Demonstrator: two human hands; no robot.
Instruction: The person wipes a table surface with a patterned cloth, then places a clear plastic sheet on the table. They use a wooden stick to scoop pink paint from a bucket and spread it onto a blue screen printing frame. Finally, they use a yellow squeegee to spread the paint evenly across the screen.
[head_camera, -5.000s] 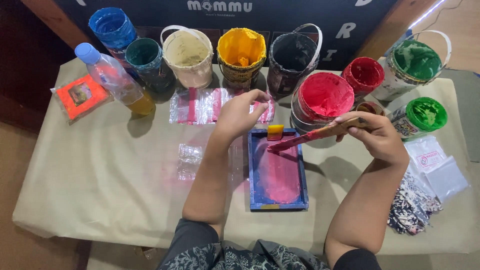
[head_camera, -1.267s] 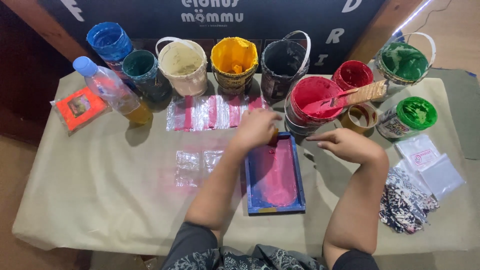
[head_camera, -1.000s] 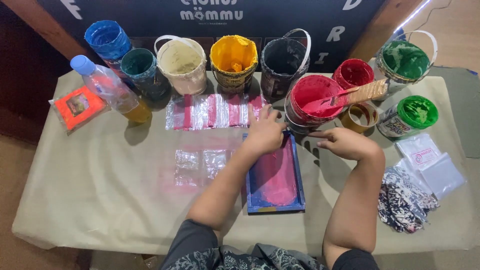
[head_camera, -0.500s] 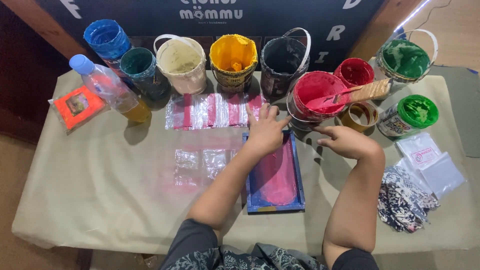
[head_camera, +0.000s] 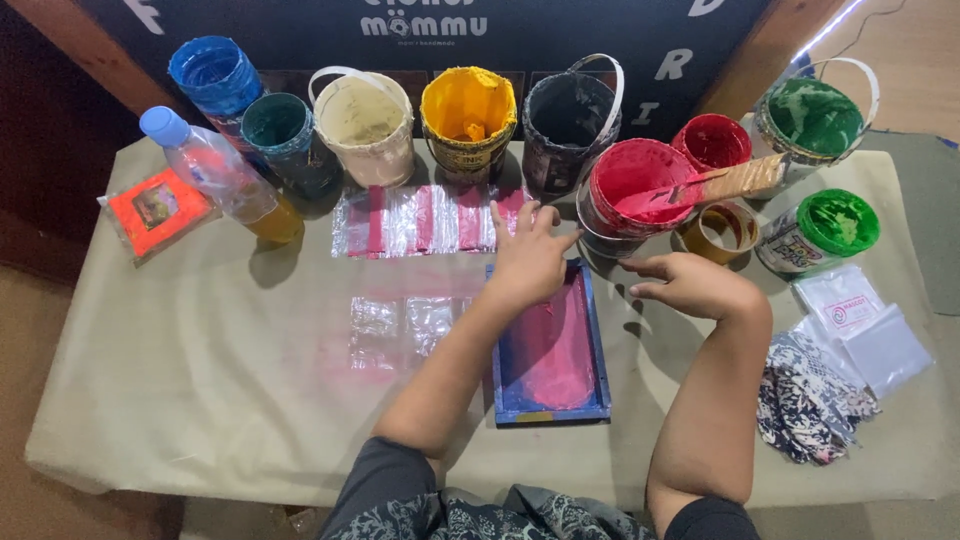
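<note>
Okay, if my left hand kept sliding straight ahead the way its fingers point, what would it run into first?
Probably the row of clear plastic packets with pink prints: the left hand rests on the far end of the blue frame, fingertips at the row's right end. Beyond stands the dark bucket. Depth is hard to judge.

Pink-smeared blue frame (head_camera: 597, 345), red paint bucket (head_camera: 640, 180), beige tablecloth (head_camera: 200, 400)

Left hand (head_camera: 528, 262) flat, fingers spread, on far end of blue-framed rectangular print screen smeared pink (head_camera: 552, 350). Right hand (head_camera: 692, 285) open, palm down, just right of frame, empty. Wooden-handled spatula (head_camera: 722, 184) rests across red paint bucket (head_camera: 640, 182). Row of clear plastic pouches (head_camera: 425, 220) beyond the left hand.
</note>
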